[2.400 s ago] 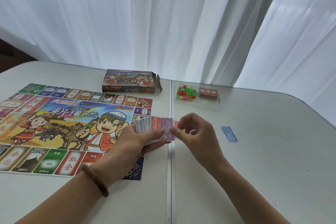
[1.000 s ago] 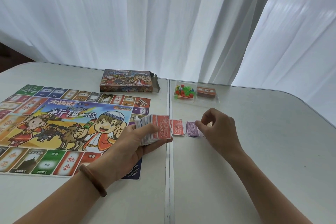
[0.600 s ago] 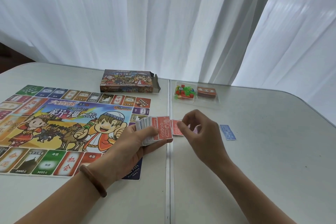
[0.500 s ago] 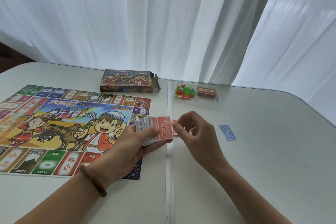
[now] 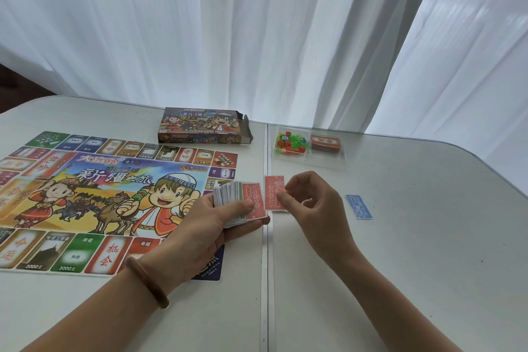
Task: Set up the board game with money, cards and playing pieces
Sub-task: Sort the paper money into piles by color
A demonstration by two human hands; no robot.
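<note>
Red note (image 5: pixel 273 194) pinched in the right grip (image 5: pixel 311 203), just right of the board (image 5: pixel 94 180); money stack (image 5: pixel 228 200) clamped in the left grip (image 5: pixel 211 226) at the board's right edge. Likely to fan apart and spill under a slack thumb.

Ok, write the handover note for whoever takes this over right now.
Left hand: grips the fanned stack of notes over the board's right edge.
Right hand: pinches a red 10000 note just right of the stack.
Things: board lies unfolded on the left. A blue note lies alone to the right. The tray at the back holds the playing pieces and card deck, with the open box beside it.
Done: board laid out, money sorting begun.
Left: sort the rest of the stack, then set out cards and pieces.
</note>
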